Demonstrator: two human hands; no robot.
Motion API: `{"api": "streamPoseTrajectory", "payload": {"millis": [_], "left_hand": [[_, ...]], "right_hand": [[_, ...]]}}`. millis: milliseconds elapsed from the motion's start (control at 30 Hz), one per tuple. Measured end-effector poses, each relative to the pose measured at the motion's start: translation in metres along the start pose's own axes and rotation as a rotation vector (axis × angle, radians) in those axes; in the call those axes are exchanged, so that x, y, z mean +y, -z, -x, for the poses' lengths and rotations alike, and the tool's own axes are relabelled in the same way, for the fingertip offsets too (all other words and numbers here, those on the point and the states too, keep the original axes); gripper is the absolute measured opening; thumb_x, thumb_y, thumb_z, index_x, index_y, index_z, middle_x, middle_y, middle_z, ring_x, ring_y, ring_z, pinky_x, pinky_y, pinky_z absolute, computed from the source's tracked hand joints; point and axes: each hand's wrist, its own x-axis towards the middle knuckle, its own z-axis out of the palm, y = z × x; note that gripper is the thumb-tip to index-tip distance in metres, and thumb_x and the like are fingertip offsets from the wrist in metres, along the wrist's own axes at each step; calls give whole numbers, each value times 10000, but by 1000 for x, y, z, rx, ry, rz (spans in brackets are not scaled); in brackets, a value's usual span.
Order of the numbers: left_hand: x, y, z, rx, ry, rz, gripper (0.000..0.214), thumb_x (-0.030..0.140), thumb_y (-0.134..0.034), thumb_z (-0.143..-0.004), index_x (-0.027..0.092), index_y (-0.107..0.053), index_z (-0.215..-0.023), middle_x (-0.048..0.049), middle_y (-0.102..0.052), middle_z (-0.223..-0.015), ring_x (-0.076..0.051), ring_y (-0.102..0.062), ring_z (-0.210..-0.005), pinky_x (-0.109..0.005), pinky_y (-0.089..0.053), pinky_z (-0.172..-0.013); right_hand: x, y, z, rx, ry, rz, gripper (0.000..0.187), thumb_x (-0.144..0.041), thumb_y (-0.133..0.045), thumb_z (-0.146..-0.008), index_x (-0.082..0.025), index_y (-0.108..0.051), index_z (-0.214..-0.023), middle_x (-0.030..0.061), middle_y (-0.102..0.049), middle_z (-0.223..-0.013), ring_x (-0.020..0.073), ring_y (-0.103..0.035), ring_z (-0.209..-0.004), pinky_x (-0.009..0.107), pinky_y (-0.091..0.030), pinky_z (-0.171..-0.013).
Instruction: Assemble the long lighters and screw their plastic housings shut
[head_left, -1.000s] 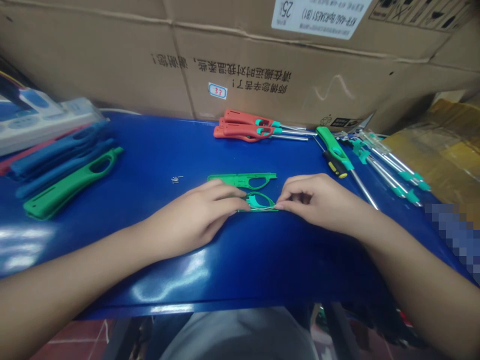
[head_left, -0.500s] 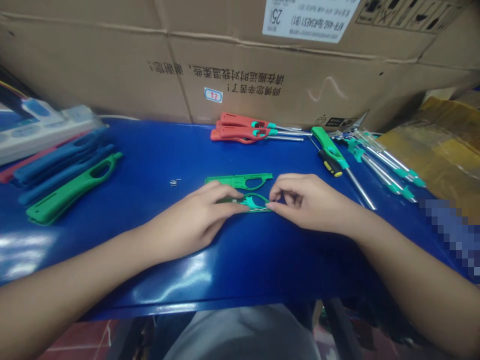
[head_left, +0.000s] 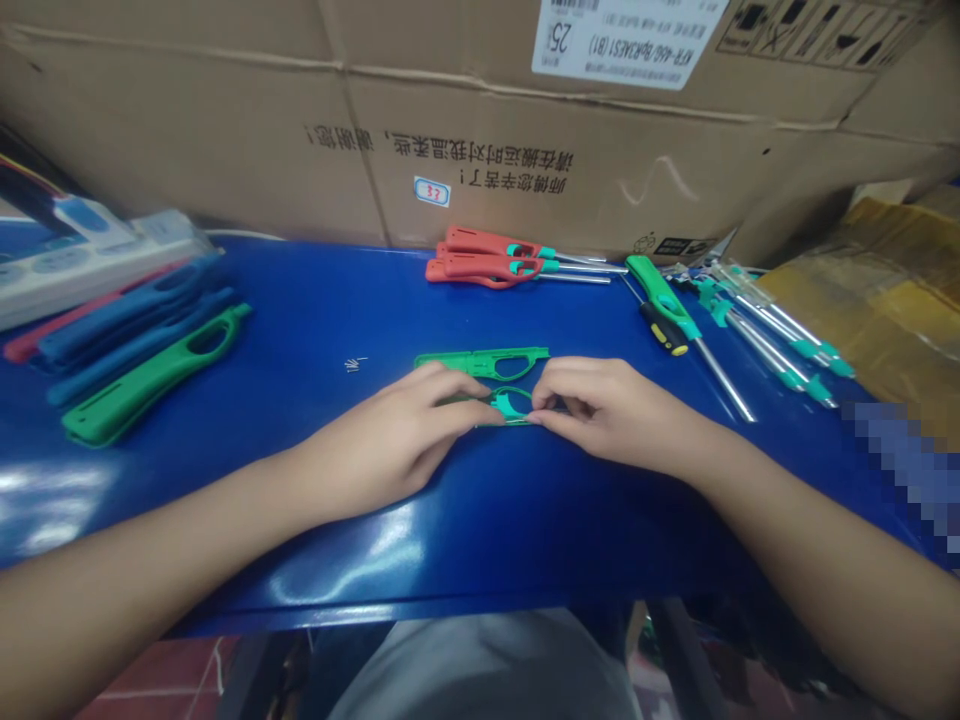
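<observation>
A green lighter half-shell (head_left: 514,423) lies on the blue table between my hands, with a teal trigger (head_left: 507,405) set in it. My left hand (head_left: 405,425) lies over the shell's left part, its thumb and fingers closed on it and hiding much of it. At the trigger end, my right hand (head_left: 611,410) pinches with thumb and forefinger. A thin, pale, wire-like piece seems to run into that pinch; the fingertips partly hide it. Just behind lies the other green half-shell (head_left: 472,361), inner side up. Several small screws (head_left: 354,364) lie left of it.
Red long-neck lighters (head_left: 487,265) lie at the back by a cardboard box (head_left: 247,130). A green lighter (head_left: 660,292), a screwdriver (head_left: 664,328) and metal-tube parts (head_left: 772,345) are at right. Left are blue shells (head_left: 135,325), a green shell (head_left: 157,375) and a power strip (head_left: 105,265).
My right hand has moved slightly left and toward me along the half-shell's edge, still pinching. My left hand stays over the half-shell. The view has shifted slightly.
</observation>
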Motion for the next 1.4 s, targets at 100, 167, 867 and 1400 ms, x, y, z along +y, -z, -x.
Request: {"api": "streamPoseTrajectory", "payload": {"millis": [100, 167, 867, 1400], "left_hand": [[0, 1, 0, -2, -2, -2, 372, 138, -451, -1053, 247, -644, -1352, -99, -619, -1341, -254, -546, -1254, -447, -494, -1069], [0, 1, 1, -1, -2, -5, 377, 131, -456, -1048, 246, -652, -1348, -102, -620, -1341, -257, -546, -1259, -451, -492, -1071], [1, 0, 2, 46, -60, -66, 404, 107, -482, -1013, 250, -719, -1307, -134, -676, -1352, -282, -626, -1242, -481, -568, -1019], [6, -8, 1, 68, -30, -81, 385, 139, -469, -1035, 242, -708, -1319, -123, -658, -1391, -284, -621, -1257, -500, -572, -1032]], "right_hand": [[1, -1, 0, 2, -20, -28, 120, -166, -689, -943, -170, -652, -829, -32, -549, -727, 89, -450, -594, 234, -359, -595], [2, -1, 0, 1, -41, -57, 127, -168, -685, -946, -175, -650, -824, -30, -562, -738, 88, -451, -592, 237, -361, -599], [2, 6, 3, -21, -73, -134, 57, -206, -656, -955, -195, -702, -922, 18, -648, -863, 116, -524, -667, 253, -417, -606], [21, -5, -1, 123, -59, 175, 170, -142, -599, -955, -223, -743, -995, 103, -630, -1178, 248, -583, -1009, 455, -462, -947]]}}
